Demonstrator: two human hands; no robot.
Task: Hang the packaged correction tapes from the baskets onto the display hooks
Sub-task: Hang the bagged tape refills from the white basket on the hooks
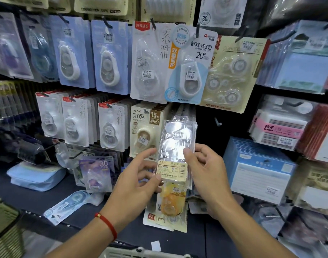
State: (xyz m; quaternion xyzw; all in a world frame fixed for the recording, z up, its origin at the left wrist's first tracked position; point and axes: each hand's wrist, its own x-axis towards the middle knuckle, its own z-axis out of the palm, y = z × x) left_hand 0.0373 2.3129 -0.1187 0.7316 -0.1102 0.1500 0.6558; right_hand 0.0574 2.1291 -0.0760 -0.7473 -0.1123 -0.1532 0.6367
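Head view. A clear packaged correction tape (175, 151) was held upright at the centre of the frame, in front of the display wall. Its lower left edge was pinched by the left hand (139, 175), with the thumb laid on the yellow label (172, 171) near the bottom of the pack. Its right edge was grasped by the right hand (206, 175), with the thumb pressed on the clear front and the remaining fingers curled behind the pack. A red cord bracelet (106, 225) was worn on the left wrist.

The hang hole at the top of the pack was positioned near a bare display hook (218, 122), just right of centre, but apart from it; the pack was not threaded onto the hook.

Behind the held pack, a yellow-orange correction tape pack (169, 203) was seen hanging lower centre. A beige pack marked 15M (146, 127) was located immediately left of the held pack. Three white packs (75, 121) were hung in a row at the middle left. Blue-backed packs (90, 54) were hung at the upper left, and a light-blue pack marked 20 (191, 66) at the upper centre.

On the dark shelf (29, 194) at the lower left, a purple pack marked 30 (97, 174) was stood leaning, and a long blue-and-white pack (66, 205) was laid flat. A white basket rim (140, 252) was visible at the bottom edge of the frame, and a second basket (5, 226) at the lower left corner. Boxes of blue stationery (260, 170) were stacked at the right.
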